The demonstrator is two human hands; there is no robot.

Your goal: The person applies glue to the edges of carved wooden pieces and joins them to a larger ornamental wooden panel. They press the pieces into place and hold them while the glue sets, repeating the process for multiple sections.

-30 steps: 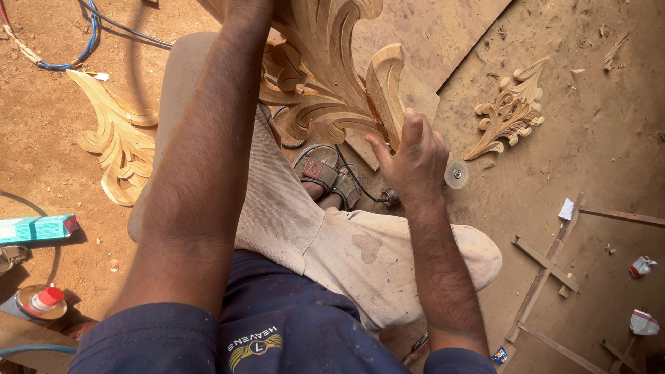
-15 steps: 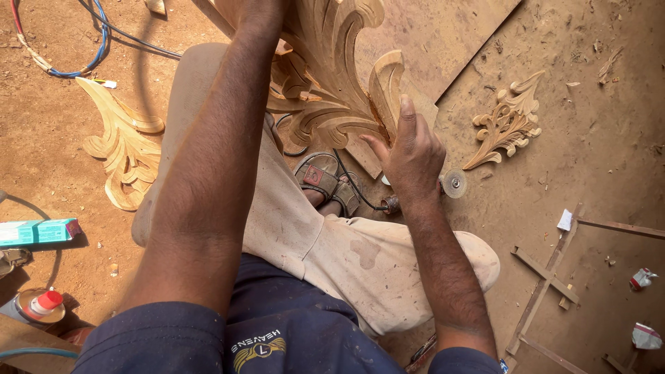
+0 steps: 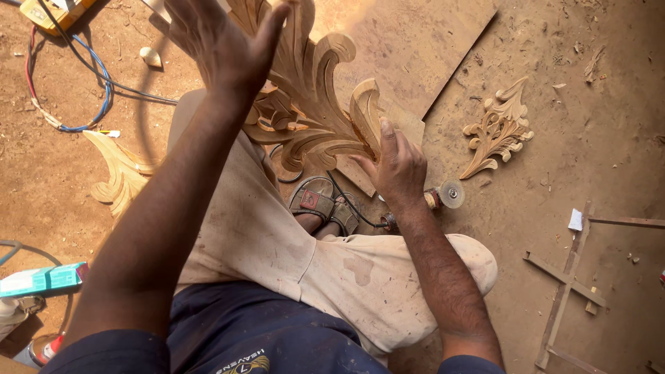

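Three carved wooden leaf pieces show: the large carving (image 3: pixel 312 104) at top centre, propped over the person's lap, with the right hand (image 3: pixel 396 166) clamped on its lower scroll and the left hand (image 3: pixel 222 41) spread open against it, a small carving (image 3: pixel 499 128) right on open floor, another carving (image 3: pixel 121 173) left.

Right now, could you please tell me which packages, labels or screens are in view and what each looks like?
Teal and white flat carton: far left edge, lying on the ground.
Yellow device: top left corner, cables attached; no screen visible.
Small white paper scrap: right, on the ground beside the wooden slats.
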